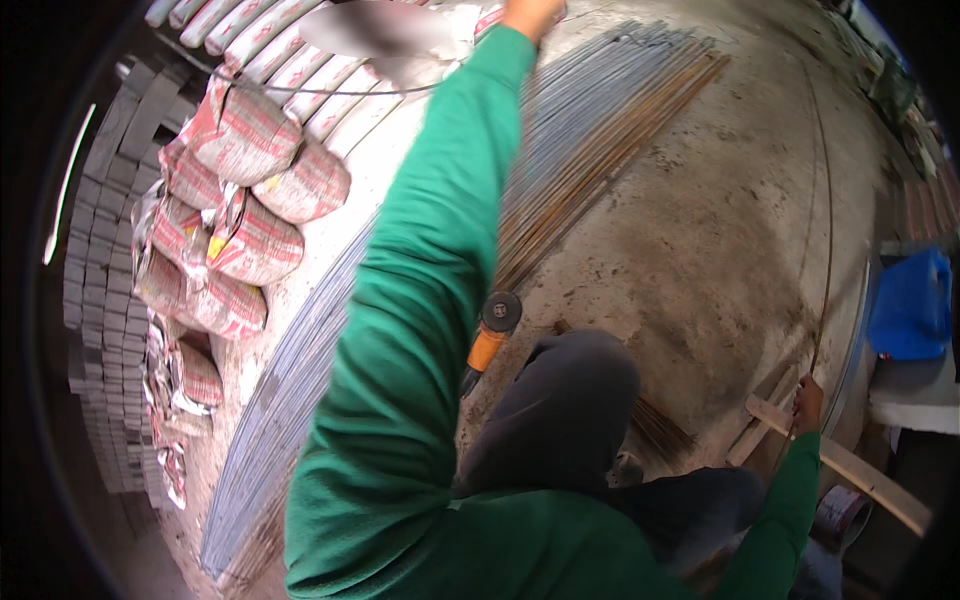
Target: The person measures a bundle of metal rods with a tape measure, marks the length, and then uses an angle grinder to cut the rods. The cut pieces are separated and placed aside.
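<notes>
My left arm in a green sleeve stretches far forward. My left hand (535, 14) is at the top edge, blurred and partly cut off, beyond the bundle of long steel rods (600, 115); its fingers cannot be made out. Low on the right, my right hand (807, 405) is closed round a thin steel rod (827, 210) that runs away from me along the floor. Beside that hand, a wooden plank (875, 483) lies at a slant over another piece of wood. An angle grinder (487, 346) with an orange body and dark disc lies between my left arm and my bent knee.
Red and white sacks (246, 135) are heaped on the left, before stacked grey blocks (105, 270). Long wrapped rolls (280, 50) lie at the far left, with a dark cable (330, 93) across them. Short rods (660, 432) lie by my knee. A blue jerrycan (912, 305) stands right.
</notes>
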`<state>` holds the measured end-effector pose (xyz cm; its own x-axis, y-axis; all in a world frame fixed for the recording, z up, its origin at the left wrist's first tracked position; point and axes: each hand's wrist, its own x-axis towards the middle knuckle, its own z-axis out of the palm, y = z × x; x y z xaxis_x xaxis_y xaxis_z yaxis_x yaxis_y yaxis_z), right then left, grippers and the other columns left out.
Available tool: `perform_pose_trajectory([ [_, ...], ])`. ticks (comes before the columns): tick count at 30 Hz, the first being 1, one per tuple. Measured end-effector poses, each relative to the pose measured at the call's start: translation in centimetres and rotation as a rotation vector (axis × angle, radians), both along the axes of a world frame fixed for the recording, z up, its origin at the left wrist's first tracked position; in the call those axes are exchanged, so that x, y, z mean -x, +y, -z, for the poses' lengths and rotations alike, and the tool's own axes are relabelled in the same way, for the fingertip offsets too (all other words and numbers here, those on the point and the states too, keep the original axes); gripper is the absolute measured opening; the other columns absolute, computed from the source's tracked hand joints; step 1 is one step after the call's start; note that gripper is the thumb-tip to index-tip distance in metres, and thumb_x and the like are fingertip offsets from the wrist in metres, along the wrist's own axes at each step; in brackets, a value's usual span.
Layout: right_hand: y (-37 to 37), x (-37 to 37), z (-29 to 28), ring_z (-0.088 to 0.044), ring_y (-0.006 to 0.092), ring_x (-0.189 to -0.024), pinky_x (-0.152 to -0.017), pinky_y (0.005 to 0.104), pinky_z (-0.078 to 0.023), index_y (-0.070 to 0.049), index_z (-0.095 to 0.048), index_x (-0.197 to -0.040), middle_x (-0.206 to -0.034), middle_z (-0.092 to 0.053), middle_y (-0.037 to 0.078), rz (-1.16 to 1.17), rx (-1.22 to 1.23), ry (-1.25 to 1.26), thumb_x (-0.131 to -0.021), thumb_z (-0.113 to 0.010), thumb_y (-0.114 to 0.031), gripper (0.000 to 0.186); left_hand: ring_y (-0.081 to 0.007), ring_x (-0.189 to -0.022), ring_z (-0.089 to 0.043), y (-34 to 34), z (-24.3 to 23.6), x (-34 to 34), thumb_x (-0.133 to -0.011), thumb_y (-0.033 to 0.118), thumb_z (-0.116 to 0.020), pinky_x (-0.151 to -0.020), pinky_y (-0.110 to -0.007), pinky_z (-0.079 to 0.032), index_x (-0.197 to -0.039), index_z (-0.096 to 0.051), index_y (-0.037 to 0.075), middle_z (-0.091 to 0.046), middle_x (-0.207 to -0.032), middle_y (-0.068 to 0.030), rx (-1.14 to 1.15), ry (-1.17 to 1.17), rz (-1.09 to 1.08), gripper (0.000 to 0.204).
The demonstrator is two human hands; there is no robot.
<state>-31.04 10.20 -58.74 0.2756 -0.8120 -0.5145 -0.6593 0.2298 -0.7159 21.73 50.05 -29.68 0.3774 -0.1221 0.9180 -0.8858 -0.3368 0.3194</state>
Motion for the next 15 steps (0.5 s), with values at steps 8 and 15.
perform_pose_trajectory([
  [8,3.0,-1.6,1.4,-0.027,0.0101,-0.045,-0.042,0.0304,-0.026,-0.005,-0.053,-0.095,-0.056,-0.032,-0.003,0.007,-0.133,-0.047,-0.097,-0.046,-0.035,0.031,-0.0382,-0.078,-0.061,22.7,-1.7,-4.8,-0.095,0.028,-0.045,-0.072,-0.044,-0.047,-0.087,-0.064,0.001,-0.063,-0.084,-0.0225,-0.609,0.083,-0.272,0.033],
  [15,0.8,0.1,4.0,-0.031,0.0118,-0.044,-0.041,0.0326,-0.027,-0.005,-0.055,-0.084,-0.058,-0.037,0.000,0.072,-0.163,-0.015,-0.096,-0.047,-0.033,0.031,-0.0431,-0.080,-0.061,27.2,18.1,3.1,-0.092,0.026,-0.051,-0.071,-0.049,-0.048,-0.104,-0.064,0.007,-0.063,-0.084,-0.0236,-0.625,0.751,-0.324,0.025],
])
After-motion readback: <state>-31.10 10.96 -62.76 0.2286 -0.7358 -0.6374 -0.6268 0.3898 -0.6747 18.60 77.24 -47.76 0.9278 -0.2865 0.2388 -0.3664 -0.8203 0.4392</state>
